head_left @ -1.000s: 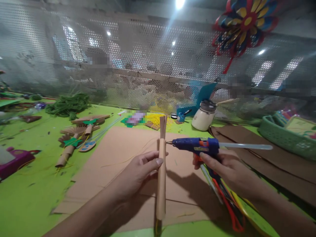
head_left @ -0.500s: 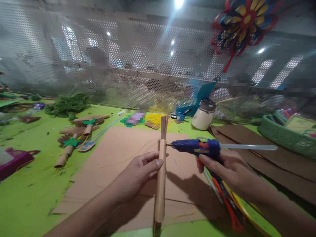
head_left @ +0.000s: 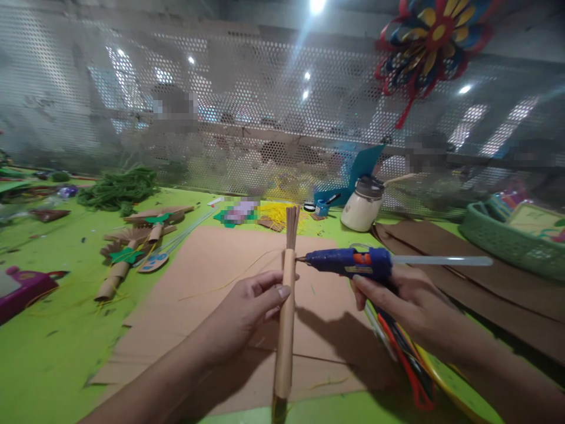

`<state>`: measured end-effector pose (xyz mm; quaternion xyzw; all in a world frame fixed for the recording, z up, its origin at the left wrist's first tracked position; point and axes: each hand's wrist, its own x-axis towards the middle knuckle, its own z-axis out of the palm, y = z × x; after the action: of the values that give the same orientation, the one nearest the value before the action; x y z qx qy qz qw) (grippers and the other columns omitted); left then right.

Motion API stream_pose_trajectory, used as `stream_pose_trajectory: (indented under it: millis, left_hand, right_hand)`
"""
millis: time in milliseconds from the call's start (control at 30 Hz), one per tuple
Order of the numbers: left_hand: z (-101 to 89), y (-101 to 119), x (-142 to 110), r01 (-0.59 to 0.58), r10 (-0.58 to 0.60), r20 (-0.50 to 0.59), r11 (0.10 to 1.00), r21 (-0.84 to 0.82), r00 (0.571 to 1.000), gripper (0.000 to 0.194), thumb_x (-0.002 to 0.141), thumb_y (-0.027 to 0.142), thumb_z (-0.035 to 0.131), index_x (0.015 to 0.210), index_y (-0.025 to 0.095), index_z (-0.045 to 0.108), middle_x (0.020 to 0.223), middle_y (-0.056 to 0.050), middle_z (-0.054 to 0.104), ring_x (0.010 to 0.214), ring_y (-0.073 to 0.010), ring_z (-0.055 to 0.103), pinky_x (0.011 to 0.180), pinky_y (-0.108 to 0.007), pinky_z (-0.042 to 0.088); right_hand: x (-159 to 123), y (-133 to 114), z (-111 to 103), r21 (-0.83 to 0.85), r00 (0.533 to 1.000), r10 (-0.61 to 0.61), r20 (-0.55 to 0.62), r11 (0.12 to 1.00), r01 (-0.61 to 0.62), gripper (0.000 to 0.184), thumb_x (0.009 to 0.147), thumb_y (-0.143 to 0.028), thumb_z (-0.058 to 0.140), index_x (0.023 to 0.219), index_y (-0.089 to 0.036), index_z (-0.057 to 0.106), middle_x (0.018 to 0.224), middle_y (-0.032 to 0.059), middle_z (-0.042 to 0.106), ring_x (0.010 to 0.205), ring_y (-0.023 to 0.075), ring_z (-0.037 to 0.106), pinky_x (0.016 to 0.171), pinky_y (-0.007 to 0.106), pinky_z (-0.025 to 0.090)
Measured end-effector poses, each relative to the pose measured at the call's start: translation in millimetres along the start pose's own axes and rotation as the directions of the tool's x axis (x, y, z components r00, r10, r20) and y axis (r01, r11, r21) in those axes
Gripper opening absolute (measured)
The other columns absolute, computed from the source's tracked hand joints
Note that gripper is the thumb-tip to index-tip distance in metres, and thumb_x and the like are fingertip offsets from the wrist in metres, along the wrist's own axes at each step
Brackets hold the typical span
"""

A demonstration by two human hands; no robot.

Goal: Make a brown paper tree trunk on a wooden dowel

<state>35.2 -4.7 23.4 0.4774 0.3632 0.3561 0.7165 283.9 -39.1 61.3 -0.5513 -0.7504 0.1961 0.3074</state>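
Nozzle (head_left: 302, 259) stays at paper tube (head_left: 285, 341), left fingers (head_left: 274, 296) holding tube, right fingers (head_left: 373, 290) grasping glue gun (head_left: 331, 259), so gluing seems ongoing.

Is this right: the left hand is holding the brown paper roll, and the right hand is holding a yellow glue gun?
Not quite: the glue gun is mostly dark blue, not yellow, as the head view shows. The left hand is holding the brown paper roll, and the right hand is holding the glue gun.
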Motion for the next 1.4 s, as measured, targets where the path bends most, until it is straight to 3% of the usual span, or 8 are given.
stream_pose_trajectory:
  millis: [267, 567, 767, 1400]
  left_hand:
    - [1.1, -1.1, 0.2, -0.005, 0.006, 0.021, 1.0, -0.03, 1.0, 0.028, 0.075, 0.036, 0.076, 0.092, 0.014, 0.07, 0.08, -0.007, 0.065, 0.071, -0.0161, 0.056, 0.067, -0.028, 0.045]
    - [2.0, 1.2, -1.1, -0.018, 0.018, 0.001, 0.999, -0.034, 1.0, 0.026, 0.076, 0.033, 0.074, 0.093, 0.014, 0.071, 0.086, -0.008, 0.066, 0.075, -0.0169, 0.056, 0.07, -0.029, 0.044]
    - [1.5, 1.4, -2.0, -0.025, 0.023, -0.045, 0.999, -0.034, 0.999, 0.028, 0.079, 0.029, 0.071, 0.104, 0.017, 0.071, 0.089, -0.006, 0.066, 0.083, -0.0162, 0.056, 0.077, -0.027, 0.043]
    - [4.6, 2.5, -2.6, -0.012, 0.013, 0.017, 0.999, -0.041, 1.0, 0.027, 0.076, 0.033, 0.074, 0.097, 0.015, 0.072, 0.081, -0.006, 0.067, 0.072, -0.0157, 0.059, 0.074, -0.03, 0.046]
  right_hand:
    - [2.0, 0.0, 1.3, -0.009, 1.0, -0.003, -0.02, 1.0, 0.003, 0.042, 0.091, -0.052, 0.045, 0.068, -0.021, 0.062, 0.065, 0.0022, 0.064, 0.061, 0.0168, 0.058, 0.055, 0.027, 0.044]
    - [-4.2, -9.8, -3.7, -0.053, 0.999, -0.019, 0.042, 0.998, 0.021, 0.042, 0.092, -0.052, 0.043, 0.068, -0.021, 0.059, 0.065, 0.0019, 0.062, 0.062, 0.0162, 0.059, 0.057, 0.027, 0.047]
    - [-9.8, -7.7, -4.2, -0.094, 0.999, 0.011, 0.036, 0.996, -0.008, 0.045, 0.089, -0.058, 0.046, 0.067, -0.022, 0.061, 0.059, 0.0012, 0.059, 0.056, 0.0171, 0.057, 0.052, 0.027, 0.046]
    - [-2.3, -0.3, -1.8, -0.063, 1.0, 0.017, -0.017, 0.998, -0.018, 0.044, 0.09, -0.057, 0.043, 0.07, -0.021, 0.059, 0.064, 0.0027, 0.061, 0.061, 0.0179, 0.057, 0.055, 0.03, 0.045]
